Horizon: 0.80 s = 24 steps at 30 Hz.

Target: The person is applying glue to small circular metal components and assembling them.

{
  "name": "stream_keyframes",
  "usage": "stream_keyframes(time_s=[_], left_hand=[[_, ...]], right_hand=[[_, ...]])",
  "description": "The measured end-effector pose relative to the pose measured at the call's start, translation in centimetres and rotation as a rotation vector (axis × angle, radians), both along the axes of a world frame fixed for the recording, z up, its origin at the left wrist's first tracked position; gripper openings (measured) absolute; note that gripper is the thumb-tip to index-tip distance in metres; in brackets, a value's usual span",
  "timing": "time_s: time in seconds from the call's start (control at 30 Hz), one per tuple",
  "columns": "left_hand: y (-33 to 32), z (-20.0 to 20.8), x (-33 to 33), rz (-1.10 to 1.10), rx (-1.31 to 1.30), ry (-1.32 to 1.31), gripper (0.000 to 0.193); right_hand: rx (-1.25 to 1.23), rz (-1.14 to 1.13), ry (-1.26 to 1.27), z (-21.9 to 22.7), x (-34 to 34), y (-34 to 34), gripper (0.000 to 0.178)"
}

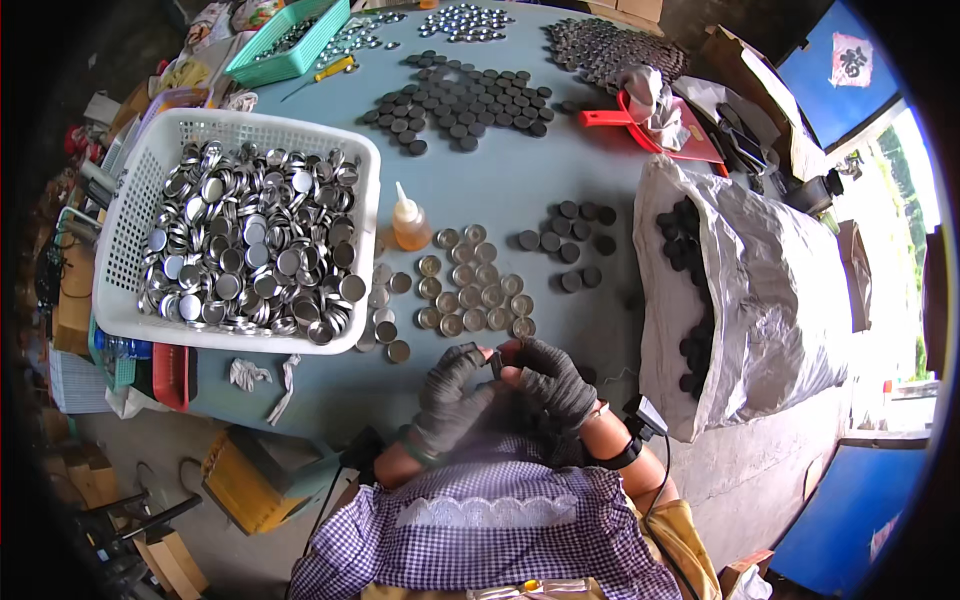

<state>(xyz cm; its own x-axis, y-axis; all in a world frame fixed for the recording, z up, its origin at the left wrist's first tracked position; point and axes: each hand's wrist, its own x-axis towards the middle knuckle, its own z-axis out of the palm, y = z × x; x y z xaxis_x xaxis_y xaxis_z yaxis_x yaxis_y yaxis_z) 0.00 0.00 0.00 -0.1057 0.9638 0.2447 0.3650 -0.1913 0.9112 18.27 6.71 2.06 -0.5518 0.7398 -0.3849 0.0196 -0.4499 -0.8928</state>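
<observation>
My left hand [450, 400] and my right hand [552, 382], both in grey fingerless gloves, meet at the near edge of the table. Their fingertips pinch a small black cap [496, 364] between them, partly hidden by the fingers. Just beyond the hands lies a group of shiny round metal caps [470, 292], side by side. To their right are several loose black caps [570, 230]. A squeeze bottle [411, 225] with a pale nozzle and amber liquid stands behind the metal caps.
On the left a white plastic basket [112, 290] holds many metal caps. A white sack [770, 300] with black caps at its mouth lies on the right. Farther back are black caps [465, 100], a green basket [300, 62], a yellow screwdriver [335, 68] and a red dustpan [610, 118].
</observation>
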Motion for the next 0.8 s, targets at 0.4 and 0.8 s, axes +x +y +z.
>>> stream_keyframes(time_s=[0.4,0.8], left_hand=[[0.9,-0.6,-0.1,0.110,0.050,-0.088,0.045],[0.7,-0.7,-0.7,0.193,-0.002,-0.162,0.035]], right_hand=[[1.129,-0.012,-0.673,-3.1,-2.3,9.1,0.027],[0.995,0.159,-1.155,-4.4,-3.1,12.7,0.028]])
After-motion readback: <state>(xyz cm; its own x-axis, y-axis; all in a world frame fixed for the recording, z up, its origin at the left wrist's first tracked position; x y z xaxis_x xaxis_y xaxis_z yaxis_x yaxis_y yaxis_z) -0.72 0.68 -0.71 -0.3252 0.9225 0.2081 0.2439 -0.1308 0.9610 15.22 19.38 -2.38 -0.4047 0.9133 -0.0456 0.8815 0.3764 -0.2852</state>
